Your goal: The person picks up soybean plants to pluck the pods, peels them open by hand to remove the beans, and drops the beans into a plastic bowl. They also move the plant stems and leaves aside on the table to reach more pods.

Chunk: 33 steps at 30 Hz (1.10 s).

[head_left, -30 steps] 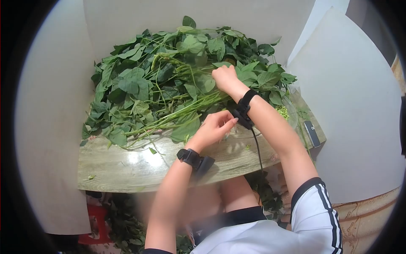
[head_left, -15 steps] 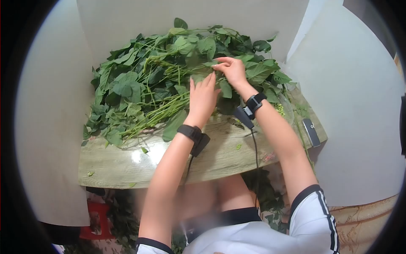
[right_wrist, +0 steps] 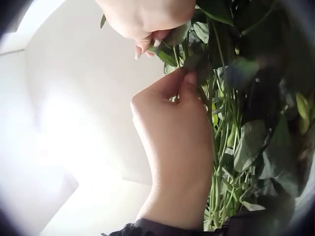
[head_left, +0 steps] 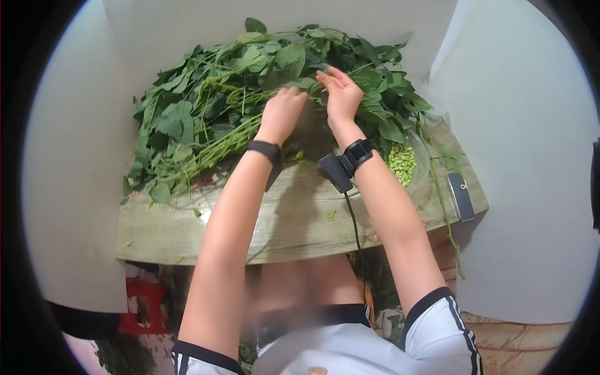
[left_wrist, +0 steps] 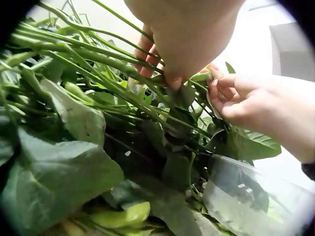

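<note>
A heap of leafy green bean plants [head_left: 181, 119] with long stems and some pods covers the back of the table. My left hand [head_left: 284, 115] grips a bean plant stem at the middle of the heap, its fingers curled and knuckles up. In the right wrist view, thumb and forefinger of that left hand [right_wrist: 172, 128] pinch the stem. Close to its right, my right hand [head_left: 342, 100] pinches leaves of the plant between thumb and fingers. The left wrist view shows this right hand [left_wrist: 251, 101] at the leaves. A plump green pod [left_wrist: 123, 215] lies low in the heap.
A clear plastic bowl [head_left: 425, 165] of shelled green beans [head_left: 401, 165] stands by my right forearm. Further right lie a dark phone-like object [head_left: 461, 197] and a loose stem [head_left: 451, 231] over the table's edge. White panels [head_left: 519, 156] surround the table; a red stool [head_left: 142, 306] stands below.
My left hand has risen from the front of the heap to the stems beside my right hand, and its fingers have curled. The right hand has turned and pinches leaves.
</note>
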Motion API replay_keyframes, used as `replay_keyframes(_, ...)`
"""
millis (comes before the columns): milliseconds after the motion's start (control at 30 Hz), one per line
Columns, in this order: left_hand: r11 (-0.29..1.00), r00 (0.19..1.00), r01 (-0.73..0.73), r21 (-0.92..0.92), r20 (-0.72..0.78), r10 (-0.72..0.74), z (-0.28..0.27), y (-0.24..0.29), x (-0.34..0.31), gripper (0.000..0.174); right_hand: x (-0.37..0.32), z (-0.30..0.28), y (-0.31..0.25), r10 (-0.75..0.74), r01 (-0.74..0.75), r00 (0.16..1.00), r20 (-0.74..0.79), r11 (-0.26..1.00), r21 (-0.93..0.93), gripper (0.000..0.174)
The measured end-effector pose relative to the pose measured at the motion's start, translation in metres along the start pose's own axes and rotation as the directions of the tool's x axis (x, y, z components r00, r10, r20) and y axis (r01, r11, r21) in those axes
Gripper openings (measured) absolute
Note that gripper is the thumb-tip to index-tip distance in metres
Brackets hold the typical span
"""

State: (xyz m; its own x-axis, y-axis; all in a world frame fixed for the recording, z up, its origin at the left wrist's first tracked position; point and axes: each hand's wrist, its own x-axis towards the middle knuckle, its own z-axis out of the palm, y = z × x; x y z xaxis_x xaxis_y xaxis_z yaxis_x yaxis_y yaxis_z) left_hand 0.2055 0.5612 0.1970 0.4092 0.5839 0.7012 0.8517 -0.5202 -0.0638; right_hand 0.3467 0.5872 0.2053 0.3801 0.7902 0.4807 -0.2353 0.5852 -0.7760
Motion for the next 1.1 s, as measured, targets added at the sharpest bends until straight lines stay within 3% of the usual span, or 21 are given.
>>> replay_keyframes(167,0.997,1.000,-0.022,0.072,0.022,0.020,-0.008,-0.002,0.008,0.030,-0.009,0.001,-0.007,0.053,-0.034,0.993,-0.106,0.985,0.168,0.047)
replay_keyframes(233,0.997,1.000,-0.023,0.073,0.010,0.023,-0.010,-0.001,0.006,0.029,-0.010,0.003,-0.010,0.113,-0.078,0.979,-0.172,0.977,0.196,0.047)
replay_keyframes(467,0.992,0.993,-0.085,0.097,-0.071,0.092,-0.017,-0.008,0.013,0.018,0.001,0.001,-0.026,0.119,-0.092,0.981,-0.152,0.981,0.171,0.032)
replay_keyframes(500,0.996,0.993,-0.081,0.041,-0.084,0.084,-0.018,-0.008,0.012,0.010,0.004,-0.001,-0.032,0.030,-0.030,0.999,-0.010,0.999,0.011,0.026)
replay_keyframes(567,0.999,0.997,-0.042,0.009,-0.058,0.042,-0.022,-0.011,0.005,0.009,0.004,-0.007,-0.044,-0.054,0.144,0.960,0.276,0.938,-0.317,0.020)
replay_keyframes(600,1.000,0.999,-0.001,-0.018,-0.038,0.001,-0.023,-0.013,0.000,0.008,0.003,-0.007,-0.051,-0.042,0.131,0.961,0.272,0.938,-0.320,0.020)
replay_keyframes(667,0.999,1.000,0.003,-0.034,-0.030,-0.004,-0.021,-0.017,-0.007,0.011,0.005,-0.007,-0.056,-0.091,0.521,0.792,0.604,0.617,-0.590,0.022)
replay_keyframes(700,0.997,0.998,-0.012,-0.074,-0.056,0.008,-0.018,-0.019,-0.009,0.012,0.009,-0.004,-0.051,-0.058,0.556,0.758,0.649,0.578,-0.597,0.026)
replay_keyframes(733,0.993,0.996,-0.028,-0.112,-0.084,0.019,-0.016,-0.021,-0.011,0.012,0.011,-0.002,-0.047,-0.051,0.552,0.759,0.650,0.580,-0.600,0.026)
replay_keyframes(800,0.992,0.998,0.019,-0.123,-0.051,-0.026,-0.020,-0.023,-0.012,0.019,0.013,0.006,-0.043,-0.065,0.634,0.734,0.676,0.425,-0.646,0.023)
replay_keyframes(933,0.983,1.000,0.017,-0.184,-0.008,-0.018,-0.022,-0.020,-0.022,0.033,0.008,0.007,-0.032,-0.057,0.667,0.700,0.711,0.406,-0.624,0.022)
replay_keyframes(1000,0.994,0.998,0.022,-0.104,0.059,-0.016,-0.020,-0.014,-0.027,0.037,0.002,0.009,-0.034,-0.031,0.647,0.714,0.700,0.413,-0.641,0.021)
replay_keyframes(1100,1.000,1.000,0.019,0.012,0.010,-0.020,-0.011,-0.007,-0.033,0.032,-0.007,0.019,-0.034,-0.196,0.533,0.820,0.538,0.607,-0.590,0.019)
